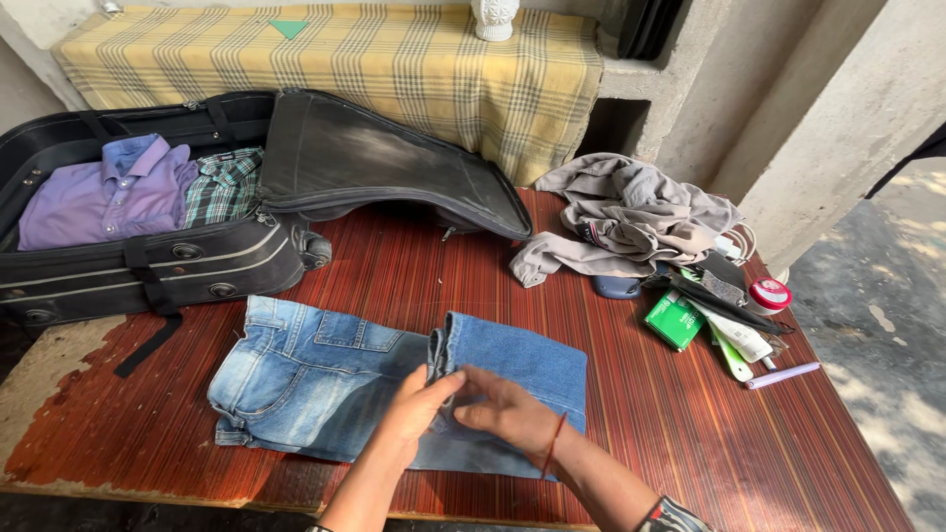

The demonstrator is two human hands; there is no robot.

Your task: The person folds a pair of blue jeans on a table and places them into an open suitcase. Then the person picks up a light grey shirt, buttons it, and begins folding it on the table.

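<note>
Folding is about halfway, as I judge it: the red-brown striped table [631, 414], its laminate worn away to bare board at the near left corner, carries everything here, and the biggest thing on it is the black suitcase [148, 266] lying open at the far left with its soft lid [374, 163] flopped toward the middle. Inside already sit a smooth purple shirt [99, 197] and a green checked shirt [225, 185], both folded flat. Behind it, a yellow checked cloth [394, 59] drapes over a ledge. In front of me lie the jeans [325, 379], thick faded blue denim, waist and pockets to the left; the legs are doubled back from the right into a neat rectangle, so one fold is made, and the bundle is not yet small enough or in the case. My left hand [419, 409] pinches the edge of the folded layer between thumb and fingers, a narrow grip on the denim, while my right hand [507, 414] rests beside it, fingers flat on the cloth, pressing rather than gripping. To the far right a grey garment [631, 212] lies crumpled and soft, not yet folded. Near it is a scatter of small things: a green box [673, 320], a white tube [734, 335], a round red-capped jar [770, 295], and a thin lilac pen [783, 374].
</note>
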